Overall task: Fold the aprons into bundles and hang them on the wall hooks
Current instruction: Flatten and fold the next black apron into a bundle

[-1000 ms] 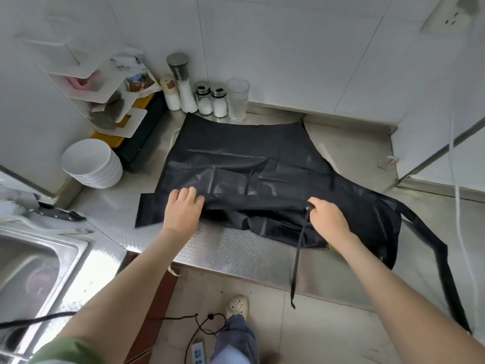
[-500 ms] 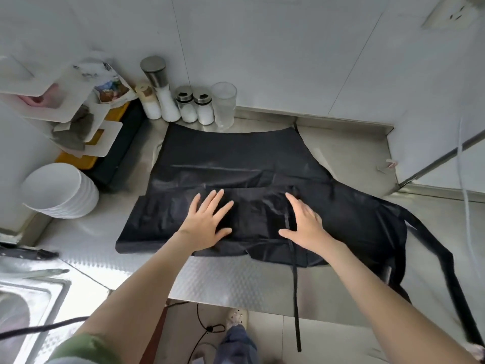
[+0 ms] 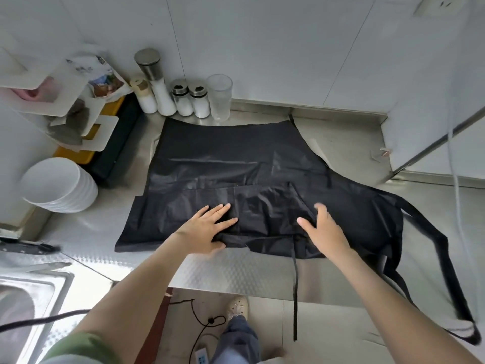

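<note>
A black apron (image 3: 236,164) lies spread on the steel counter (image 3: 236,271), its near edge folded up over the middle. My left hand (image 3: 204,229) lies flat on the folded flap with straight fingers. To its right my right hand (image 3: 322,229) is spread open over the fold, slightly blurred, fingers straight. One thin black tie (image 3: 295,285) hangs off the counter's front edge. A wider black strap (image 3: 433,237) loops off the apron's right side and over the counter edge. No wall hooks are in view.
Several shakers and a glass (image 3: 220,99) stand against the back wall just beyond the apron. A stack of white bowls (image 3: 60,185) sits at the left, below a white corner rack (image 3: 86,127). The sink (image 3: 26,306) is at the near left.
Both hands carried the apron's near edge up over the middle, then flattened on it. Since half a second ago they have stayed on the fold, the right hand shifting slightly.
</note>
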Demonstrator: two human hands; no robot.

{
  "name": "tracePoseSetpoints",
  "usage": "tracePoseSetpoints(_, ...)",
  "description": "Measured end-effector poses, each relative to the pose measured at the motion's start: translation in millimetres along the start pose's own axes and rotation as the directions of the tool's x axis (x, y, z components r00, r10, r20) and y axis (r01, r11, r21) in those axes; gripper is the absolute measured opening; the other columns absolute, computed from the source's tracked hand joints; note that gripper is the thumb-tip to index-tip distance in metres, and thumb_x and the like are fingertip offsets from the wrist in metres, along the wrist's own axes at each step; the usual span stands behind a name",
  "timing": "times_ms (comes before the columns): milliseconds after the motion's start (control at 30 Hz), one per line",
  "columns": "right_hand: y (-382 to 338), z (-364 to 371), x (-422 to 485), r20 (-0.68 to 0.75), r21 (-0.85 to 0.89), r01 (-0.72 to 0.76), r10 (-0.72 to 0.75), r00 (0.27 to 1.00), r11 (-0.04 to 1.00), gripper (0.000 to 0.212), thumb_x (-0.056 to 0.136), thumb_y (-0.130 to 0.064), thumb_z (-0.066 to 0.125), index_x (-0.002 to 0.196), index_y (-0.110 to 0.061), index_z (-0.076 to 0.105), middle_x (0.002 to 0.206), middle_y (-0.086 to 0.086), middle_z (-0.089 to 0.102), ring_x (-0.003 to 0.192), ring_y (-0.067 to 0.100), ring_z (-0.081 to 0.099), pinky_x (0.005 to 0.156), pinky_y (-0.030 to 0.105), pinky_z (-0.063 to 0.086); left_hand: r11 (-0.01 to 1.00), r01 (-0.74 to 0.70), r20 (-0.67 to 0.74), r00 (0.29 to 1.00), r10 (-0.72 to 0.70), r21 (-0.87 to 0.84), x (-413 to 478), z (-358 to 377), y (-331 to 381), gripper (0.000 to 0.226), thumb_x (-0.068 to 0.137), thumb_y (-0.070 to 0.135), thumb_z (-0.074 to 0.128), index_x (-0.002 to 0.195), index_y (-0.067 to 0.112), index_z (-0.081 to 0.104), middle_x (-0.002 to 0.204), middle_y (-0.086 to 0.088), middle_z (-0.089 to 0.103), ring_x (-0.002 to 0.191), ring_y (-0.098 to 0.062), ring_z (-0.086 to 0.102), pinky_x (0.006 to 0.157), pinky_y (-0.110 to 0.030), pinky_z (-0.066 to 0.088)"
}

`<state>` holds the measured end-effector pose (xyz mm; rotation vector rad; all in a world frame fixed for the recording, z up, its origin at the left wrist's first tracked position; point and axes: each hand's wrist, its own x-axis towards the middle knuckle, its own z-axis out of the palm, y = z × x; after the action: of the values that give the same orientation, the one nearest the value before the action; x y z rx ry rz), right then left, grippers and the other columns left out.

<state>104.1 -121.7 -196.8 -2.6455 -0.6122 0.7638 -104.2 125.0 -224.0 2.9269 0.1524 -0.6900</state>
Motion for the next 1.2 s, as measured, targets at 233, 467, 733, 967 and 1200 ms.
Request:
tracePoseSetpoints(233,45,-11,-22,0.172,-0.002,0.000,0.000,0.985,1.000,0.038,0.098,-0.025,0.048,0.068,-0.014,0.027,0.065,0.002,0.036,0.060,0.018,0.035,0.055,0.032,0.023,0.987,0.089,0.120,0.990,-0.072,-0.135,-22,5,24,0.048,0.107,0.028,0.025,0.150,0.044,0.012,0.162,0.000,-0.009,0.149,-0.013,-0.009,0.120,-0.034,-0.001)
tracePoseSetpoints(467,74,-14,-55,0.412,-0.202,0.007,0.079,0.908,0.979,0.034,0.093,-0.027,0.054,0.069,-0.018,0.033,0.071,-0.001,0.040,0.064,0.014,0.035,0.057,0.029,0.025,0.905,0.131,0.190,0.980,-0.057,-0.406,-57,2,56,0.051,0.093,0.065,0.036,0.137,0.042,0.049,0.159,0.010,0.017,0.146,-0.012,0.015,0.119,-0.038,0.018)
tracePoseSetpoints(733,59,-25,-64,0.449,-0.299,0.057,0.088,0.889,0.953,0.043,0.092,-0.046,0.054,0.069,-0.013,0.040,0.069,0.004,0.046,0.064,0.019,0.045,0.061,0.029,0.034,0.895,0.321,0.051,0.946,-0.322,-0.311,-54,-14,61,0.038,0.103,0.029,0.041,0.140,0.023,0.044,0.141,-0.003,0.043,0.123,-0.023,0.051,0.101,-0.038,0.044)
tracePoseSetpoints(967,46,-3,-53,0.283,0.014,0.016,-0.019,0.959,1.000,0.039,0.089,-0.043,0.062,0.110,-0.015,0.044,0.100,0.001,0.055,0.092,0.019,0.054,0.071,0.030,0.041,0.921,0.332,0.044,0.943,-0.330,-0.204,-43,-11,49,0.069,0.099,0.043,0.045,0.155,0.027,0.008,0.162,-0.006,0.002,0.148,-0.026,0.008,0.119,-0.043,0.016)
tracePoseSetpoints(1200,34,23,-48,0.075,-0.396,0.433,-0.441,0.894,0.810,0.047,0.093,-0.016,0.057,0.136,-0.026,0.039,0.118,-0.001,0.048,0.112,0.022,0.042,0.094,0.032,0.034,0.978,0.200,0.000,0.980,-0.201,-0.065,-20,7,54,0.095,0.073,0.085,0.001,0.150,0.033,-0.016,0.158,-0.006,-0.025,0.147,-0.023,-0.019,0.119,-0.048,-0.008)
